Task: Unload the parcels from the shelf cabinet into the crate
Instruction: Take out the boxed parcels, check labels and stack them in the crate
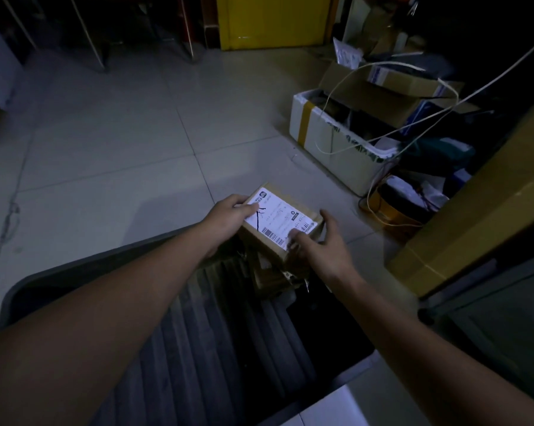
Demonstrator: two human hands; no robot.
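I count one labelled parcel [285, 215] in hand, one grey crate [75, 267], and two hands on the job. The parcel is a brown carton with a white shipping label on top. It sits at the middle of the frame, above the crate's far end. Beneath it in the crate I see more brown cartons [272, 276], at least one, but it is too dark for a firm count.

My left hand [229, 212] grips the parcel's left edge, fingers curled over onto the label. My right hand [327, 245] holds the near right corner. Its thumb [299, 236] presses down on the label, and the other fingers are spread loosely along the carton's right side. I cannot tell whether they reach underneath.

In the upper right of the frame, on the tiled floor [121, 133], stand one white foam box [318, 127] and one open cardboard box [379, 90] behind it, with pale cable [352, 75] looping over both. One large cardboard carton [475, 216] fills the right edge. One yellow panel [275, 20] stands at top centre.
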